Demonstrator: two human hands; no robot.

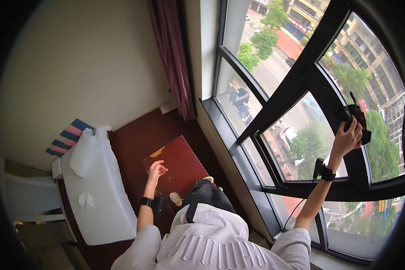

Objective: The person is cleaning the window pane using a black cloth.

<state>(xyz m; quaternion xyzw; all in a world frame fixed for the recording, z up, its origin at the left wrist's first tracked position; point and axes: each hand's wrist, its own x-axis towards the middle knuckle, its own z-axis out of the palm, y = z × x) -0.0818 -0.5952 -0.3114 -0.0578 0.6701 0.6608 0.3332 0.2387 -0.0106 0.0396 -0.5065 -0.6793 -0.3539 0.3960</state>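
My right hand [352, 136] reaches up at the right, gripping a black handheld device [361, 116] with a rounded grip and a small loop on top. The device is in front of the black window frame [330, 87] and a glass pane [379, 111]; whether it touches them I cannot tell. My left hand [158, 169] hangs in the air with loosely curled fingers and nothing in it. Beneath it lies a dark red board or mat [180, 163] on the floor. Each wrist wears a black strap with a small module; a black cable [295, 209] runs from the right one.
A bed [104, 199] with white sheets and a pillow [84, 153] stands at the left. Below the window runs a dark sill [236, 155]. A purple curtain [172, 57] hangs near the corner. A crumpled pale item [176, 199] lies near my legs. Outside are a street and trees.
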